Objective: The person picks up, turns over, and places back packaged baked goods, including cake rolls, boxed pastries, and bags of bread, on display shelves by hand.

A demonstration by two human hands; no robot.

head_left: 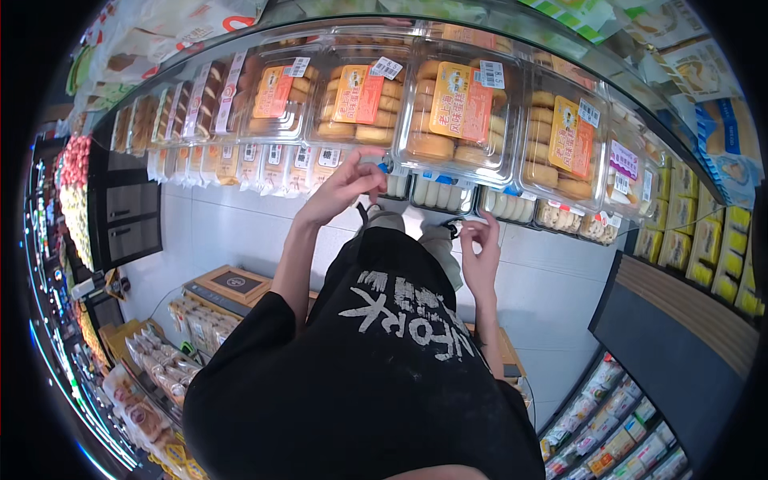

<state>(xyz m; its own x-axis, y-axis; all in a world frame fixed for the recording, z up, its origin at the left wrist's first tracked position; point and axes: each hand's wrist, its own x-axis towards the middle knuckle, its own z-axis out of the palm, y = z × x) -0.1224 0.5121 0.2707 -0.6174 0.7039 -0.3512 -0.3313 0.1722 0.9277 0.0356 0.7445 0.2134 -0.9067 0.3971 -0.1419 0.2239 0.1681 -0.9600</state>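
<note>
My left hand (353,183) is just below the front edge of the shelf, its fingers bent and apart, holding nothing. Lower and to the right, my right hand (480,243) hangs with curled fingers, thumb and index nearly meeting, with nothing seen in it. Before me, clear plastic clamshell boxes of round cakes (459,114) with orange labels stand side by side on the shelf. Another such box (356,96) is above my left hand. Beneath them, on a lower level, lie dark trays of pale oblong pastries (443,197) and a box of cookies (558,217).
Packs of striped cakes (207,99) fill the shelf's left part, with wrapped pastries (282,165) below. A glass shelf edge (384,18) curves above the boxes. A dark counter (666,312) stands at right beside yellow packs (705,240). Behind me are a wooden-topped stand (231,283) and bagged goods.
</note>
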